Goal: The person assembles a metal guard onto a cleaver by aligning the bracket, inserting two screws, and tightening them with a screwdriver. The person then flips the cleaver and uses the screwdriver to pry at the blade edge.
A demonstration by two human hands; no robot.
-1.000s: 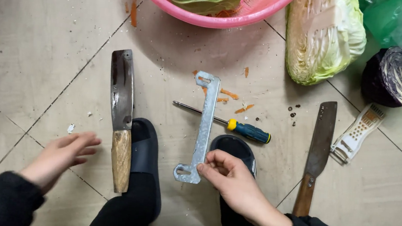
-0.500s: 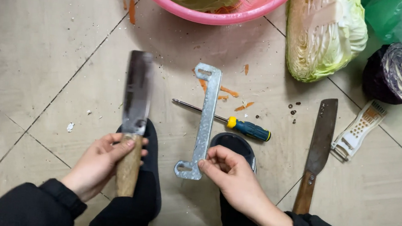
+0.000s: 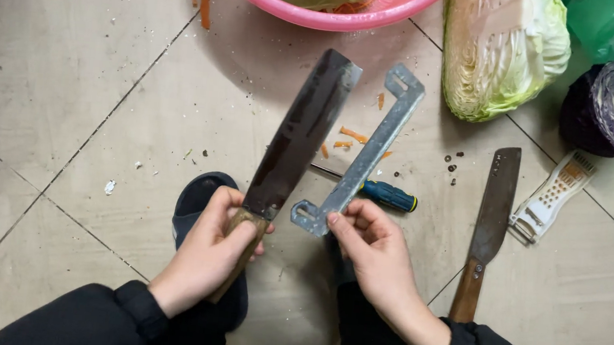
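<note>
Cleaver (image 3: pixel 297 137), broad, dark and mottled along its flat blade, rises from a brown wooden handle that the left hand (image 3: pixel 211 250) wraps in a full closed grip; its long axis slants up and to the right from the grip, blunt tip toward the pink basin (image 3: pixel 353 19). Just right of it, nearly parallel, a grey slotted metal bar (image 3: pixel 366 156) is pinched at its lower end between the thumb and fingers of the right hand (image 3: pixel 374 256), the far end pointing up and right. Beneath the bar, a screwdriver (image 3: pixel 388 196) with a blue handle lies on the tiled floor (image 3: pixel 49 92), partly hidden by bar and blade. Further right of the grip lie a second cleaver (image 3: pixel 491 215), a white grater (image 3: pixel 551 198), a halved pale cabbage (image 3: pixel 502 52) and a purple cabbage (image 3: pixel 608 109). Orange peel scraps (image 3: pixel 353 135) dot the tiles beyond the blade.
</note>
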